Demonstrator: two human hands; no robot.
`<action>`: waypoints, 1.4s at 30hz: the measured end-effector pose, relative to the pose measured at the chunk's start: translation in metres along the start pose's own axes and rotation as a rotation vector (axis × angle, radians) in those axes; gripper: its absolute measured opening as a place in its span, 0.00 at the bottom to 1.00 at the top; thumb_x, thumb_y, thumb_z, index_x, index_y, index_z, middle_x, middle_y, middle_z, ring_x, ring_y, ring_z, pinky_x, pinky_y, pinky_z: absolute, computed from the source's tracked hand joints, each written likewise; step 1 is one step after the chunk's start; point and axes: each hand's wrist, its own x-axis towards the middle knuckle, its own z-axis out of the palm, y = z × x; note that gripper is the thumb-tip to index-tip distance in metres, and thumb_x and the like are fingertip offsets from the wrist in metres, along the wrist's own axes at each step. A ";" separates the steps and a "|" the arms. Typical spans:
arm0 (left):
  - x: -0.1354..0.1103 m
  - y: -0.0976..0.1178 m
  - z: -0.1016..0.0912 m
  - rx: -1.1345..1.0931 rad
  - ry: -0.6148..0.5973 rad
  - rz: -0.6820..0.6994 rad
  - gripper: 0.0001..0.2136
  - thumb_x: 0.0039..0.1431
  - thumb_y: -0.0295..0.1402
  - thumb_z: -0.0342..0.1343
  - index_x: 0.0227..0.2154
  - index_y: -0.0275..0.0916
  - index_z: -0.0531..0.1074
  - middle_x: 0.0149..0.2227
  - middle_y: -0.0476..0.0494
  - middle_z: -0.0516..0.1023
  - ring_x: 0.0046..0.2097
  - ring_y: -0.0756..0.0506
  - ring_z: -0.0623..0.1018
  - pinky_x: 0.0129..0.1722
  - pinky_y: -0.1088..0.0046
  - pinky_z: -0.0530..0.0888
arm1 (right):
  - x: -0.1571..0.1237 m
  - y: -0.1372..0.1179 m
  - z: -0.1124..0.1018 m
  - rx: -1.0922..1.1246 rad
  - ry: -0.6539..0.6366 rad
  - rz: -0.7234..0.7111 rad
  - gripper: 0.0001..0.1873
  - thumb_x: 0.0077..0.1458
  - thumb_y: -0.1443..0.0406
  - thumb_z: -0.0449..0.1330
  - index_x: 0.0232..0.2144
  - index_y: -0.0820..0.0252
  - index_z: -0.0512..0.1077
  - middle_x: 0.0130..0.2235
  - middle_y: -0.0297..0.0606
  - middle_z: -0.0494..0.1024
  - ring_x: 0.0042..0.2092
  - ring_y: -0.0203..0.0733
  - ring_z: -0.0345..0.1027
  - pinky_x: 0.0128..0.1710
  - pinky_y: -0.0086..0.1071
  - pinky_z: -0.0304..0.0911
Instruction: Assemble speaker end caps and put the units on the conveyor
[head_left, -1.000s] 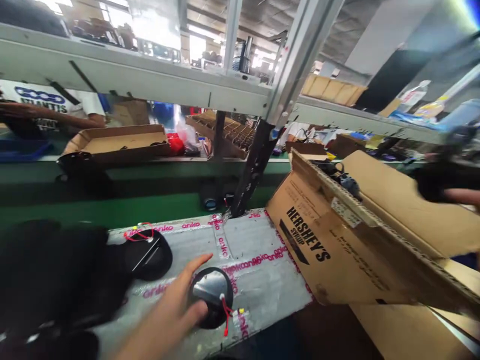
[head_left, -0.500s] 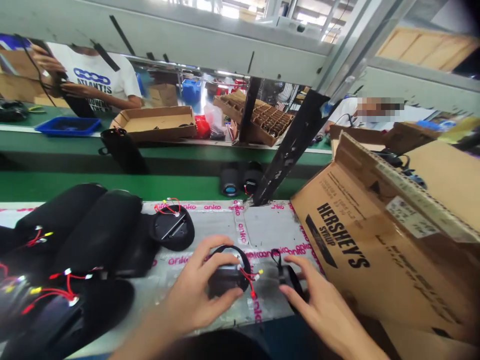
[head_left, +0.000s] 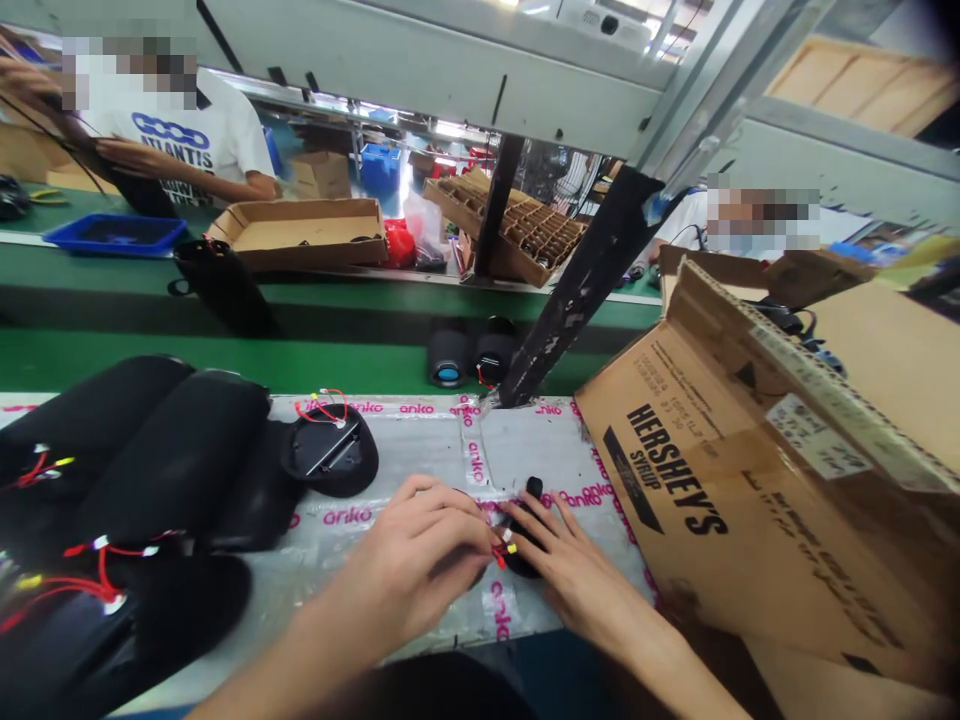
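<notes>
My left hand (head_left: 412, 560) and my right hand (head_left: 570, 570) meet at the middle of a bench covered in silver tape printed "anko" (head_left: 517, 445). My left fingers close over a dark round speaker part (head_left: 476, 578), mostly hidden, near red wires with small connectors (head_left: 502, 548). My right fingers press on a black piece (head_left: 523, 560) with a short tab (head_left: 534, 488). To the left lie a black end cap with a metal plate and red wires (head_left: 330, 455) and several black cylindrical speaker bodies (head_left: 172, 460).
A large cardboard Hershey's Syrup box (head_left: 712, 500) rests at the bench's right side. A dark post (head_left: 577, 290) rises behind it. Beyond a green conveyor (head_left: 300, 365) are a co-worker (head_left: 180, 150), a second person (head_left: 750, 225), and cardboard trays (head_left: 300, 235).
My hands have moved together, bringing the round part and the black piece close. The wires now sit between my fingers, and the view has shifted slightly.
</notes>
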 end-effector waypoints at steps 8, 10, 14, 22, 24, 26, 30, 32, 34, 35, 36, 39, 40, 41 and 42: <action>0.000 0.007 0.008 0.003 0.125 -0.056 0.07 0.68 0.21 0.62 0.42 0.41 0.76 0.36 0.49 0.84 0.39 0.45 0.81 0.45 0.65 0.72 | 0.007 -0.011 -0.007 1.357 0.408 0.061 0.37 0.68 0.44 0.58 0.73 0.47 0.65 0.69 0.48 0.75 0.69 0.65 0.69 0.68 0.61 0.66; -0.001 0.005 0.010 0.005 0.126 -0.025 0.07 0.68 0.22 0.63 0.43 0.41 0.76 0.35 0.49 0.85 0.39 0.45 0.80 0.45 0.65 0.72 | 0.014 -0.019 -0.004 1.622 0.453 0.030 0.37 0.69 0.40 0.52 0.70 0.49 0.70 0.65 0.49 0.79 0.67 0.66 0.72 0.64 0.60 0.70; -0.002 0.001 0.011 0.000 0.139 -0.015 0.06 0.70 0.23 0.63 0.44 0.41 0.77 0.35 0.49 0.85 0.39 0.45 0.80 0.45 0.66 0.72 | 0.030 -0.036 -0.003 1.664 0.498 0.039 0.34 0.68 0.40 0.56 0.64 0.51 0.77 0.65 0.47 0.80 0.67 0.65 0.72 0.66 0.57 0.68; -0.003 0.005 0.012 -0.004 0.216 -0.102 0.05 0.68 0.22 0.63 0.41 0.39 0.77 0.36 0.46 0.83 0.38 0.45 0.80 0.43 0.67 0.76 | 0.020 -0.035 -0.003 1.434 0.510 0.007 0.39 0.67 0.38 0.57 0.70 0.50 0.70 0.70 0.46 0.74 0.69 0.63 0.68 0.69 0.53 0.64; -0.002 0.006 0.012 0.010 0.216 -0.110 0.06 0.68 0.22 0.63 0.40 0.40 0.77 0.35 0.46 0.83 0.38 0.45 0.81 0.42 0.67 0.76 | 0.014 -0.033 -0.005 1.316 0.528 -0.001 0.40 0.65 0.37 0.59 0.71 0.49 0.70 0.70 0.45 0.73 0.70 0.63 0.66 0.71 0.51 0.61; 0.000 0.006 0.012 0.017 0.210 -0.106 0.06 0.67 0.22 0.63 0.40 0.40 0.77 0.35 0.46 0.83 0.37 0.46 0.81 0.42 0.67 0.76 | 0.009 -0.033 -0.009 1.213 0.554 -0.005 0.42 0.63 0.35 0.61 0.71 0.46 0.70 0.70 0.42 0.73 0.70 0.62 0.67 0.71 0.48 0.61; 0.002 0.006 0.012 0.023 0.189 -0.079 0.06 0.67 0.22 0.63 0.41 0.40 0.77 0.34 0.47 0.83 0.37 0.45 0.81 0.42 0.67 0.76 | 0.009 -0.037 -0.020 1.115 0.560 0.009 0.42 0.62 0.33 0.61 0.70 0.43 0.71 0.69 0.40 0.74 0.69 0.61 0.68 0.70 0.46 0.63; 0.002 0.005 0.012 0.025 0.191 -0.084 0.06 0.67 0.22 0.63 0.41 0.40 0.77 0.34 0.46 0.83 0.37 0.46 0.82 0.42 0.67 0.77 | 0.011 -0.040 -0.024 1.084 0.521 0.002 0.40 0.63 0.35 0.61 0.69 0.43 0.72 0.69 0.40 0.74 0.69 0.62 0.68 0.69 0.47 0.65; 0.002 0.006 0.013 0.025 0.199 -0.099 0.06 0.67 0.22 0.63 0.40 0.40 0.77 0.35 0.46 0.84 0.37 0.45 0.82 0.41 0.67 0.77 | 0.011 -0.044 -0.027 1.090 0.488 -0.010 0.40 0.62 0.35 0.62 0.68 0.44 0.73 0.68 0.42 0.75 0.66 0.63 0.72 0.64 0.47 0.71; 0.002 0.006 0.014 0.029 0.207 -0.100 0.06 0.67 0.22 0.62 0.40 0.40 0.77 0.35 0.46 0.84 0.37 0.45 0.82 0.41 0.67 0.77 | 0.010 -0.047 -0.028 1.108 0.468 -0.001 0.41 0.61 0.35 0.63 0.68 0.45 0.72 0.67 0.43 0.76 0.63 0.63 0.74 0.61 0.46 0.73; 0.002 0.006 0.015 0.035 0.219 -0.098 0.06 0.68 0.22 0.62 0.41 0.40 0.77 0.35 0.45 0.84 0.37 0.45 0.82 0.41 0.67 0.77 | 0.009 -0.050 -0.029 1.126 0.449 0.018 0.43 0.60 0.34 0.64 0.69 0.45 0.71 0.66 0.44 0.76 0.61 0.62 0.76 0.60 0.46 0.74; 0.000 0.006 0.017 0.059 0.246 -0.079 0.07 0.68 0.22 0.61 0.42 0.40 0.76 0.36 0.46 0.84 0.37 0.45 0.82 0.42 0.66 0.78 | 0.005 -0.061 -0.031 1.139 0.396 0.105 0.48 0.55 0.39 0.72 0.72 0.43 0.65 0.65 0.44 0.77 0.61 0.60 0.77 0.61 0.45 0.74; -0.002 0.006 0.017 0.059 0.250 -0.075 0.07 0.69 0.22 0.61 0.43 0.41 0.77 0.37 0.45 0.84 0.38 0.45 0.82 0.43 0.66 0.78 | 0.005 -0.064 -0.031 1.143 0.387 0.125 0.49 0.55 0.42 0.74 0.72 0.42 0.64 0.65 0.44 0.77 0.62 0.59 0.77 0.62 0.44 0.74; -0.003 0.005 0.018 0.051 0.254 -0.083 0.08 0.69 0.22 0.61 0.44 0.41 0.77 0.39 0.45 0.85 0.40 0.44 0.83 0.44 0.66 0.79 | 0.005 -0.067 -0.031 1.161 0.382 0.134 0.48 0.55 0.44 0.76 0.72 0.42 0.64 0.65 0.44 0.78 0.63 0.59 0.77 0.63 0.44 0.73; -0.005 0.005 0.018 0.034 0.268 -0.107 0.08 0.68 0.22 0.62 0.45 0.42 0.76 0.40 0.45 0.85 0.42 0.44 0.83 0.45 0.66 0.80 | 0.006 -0.069 -0.031 1.194 0.377 0.133 0.47 0.55 0.46 0.76 0.71 0.43 0.65 0.64 0.44 0.79 0.62 0.58 0.77 0.62 0.44 0.74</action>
